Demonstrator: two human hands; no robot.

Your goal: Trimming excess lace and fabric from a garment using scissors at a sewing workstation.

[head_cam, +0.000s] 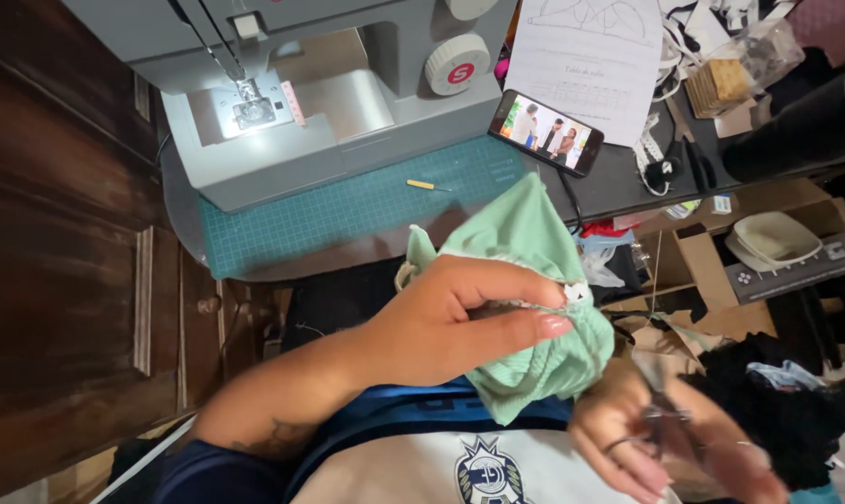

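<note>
So I've got the green fabric bunched up in my left hand, held over my lap just off the front edge of the table. Fingers are closed on it, thumb pressed along the gathered edge where there's a bit of white trim poking out. The cloth drapes over my fingers and hangs down on the right side.

My right hand is lower down, near my knee, and it's pretty blurry. It's wrapped around small scissors, fingers closed on the handles. Can't tell if the blades are apart or together. They sit just below the fabric, not touching it as far as I can see.

On the table: the grey sewing machine at the back with its light on over the needle plate, sitting on a teal cutting mat. A small yellow tool lies on the mat. To the right there's a phone playing a video, propped on a paper sheet with a pattern drawing. Past that it's clutter, a cardboard box with a white bowl in it.
</note>
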